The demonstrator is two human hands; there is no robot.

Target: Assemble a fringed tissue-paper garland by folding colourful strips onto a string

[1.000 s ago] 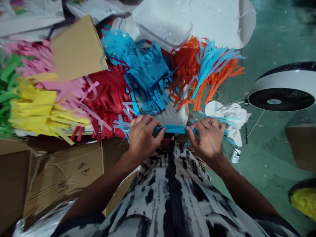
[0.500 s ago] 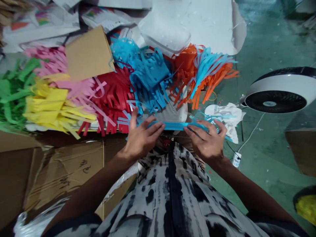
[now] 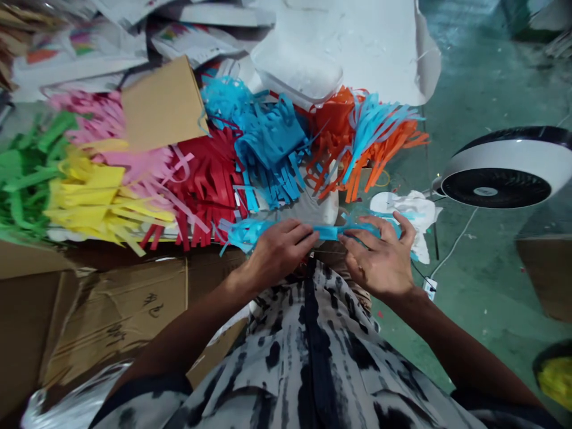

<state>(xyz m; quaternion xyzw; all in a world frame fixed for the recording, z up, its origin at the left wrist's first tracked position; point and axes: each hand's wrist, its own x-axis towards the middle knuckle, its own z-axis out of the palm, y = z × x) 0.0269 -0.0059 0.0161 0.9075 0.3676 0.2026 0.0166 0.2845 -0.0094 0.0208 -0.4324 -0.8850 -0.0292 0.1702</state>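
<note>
My left hand (image 3: 279,250) and my right hand (image 3: 382,259) hold a strip of light blue fringed paper (image 3: 328,231) stretched between them, just above my lap. The left fingers are curled over the strip, and its cut fringe (image 3: 243,233) spills out past the left hand. The right fingers pinch the other end with the thumb raised. Right behind the hands lie piles of fringed paper: blue (image 3: 268,149), red (image 3: 208,179), orange mixed with blue (image 3: 357,140), pink (image 3: 111,128), yellow (image 3: 93,199) and green (image 3: 27,173).
A brown cardboard piece (image 3: 163,107) rests on the pink pile. A clear plastic box (image 3: 297,68) and white sheets sit behind. Flattened cartons (image 3: 111,310) lie at lower left. A white fan (image 3: 503,173), crumpled white paper (image 3: 413,211) and a cable are on the green floor.
My left hand slid right along the blue strip and closed over it, leaving fringe bunched at its left. My hands are now closer together, and my right fingers loosened into a pinch.
</note>
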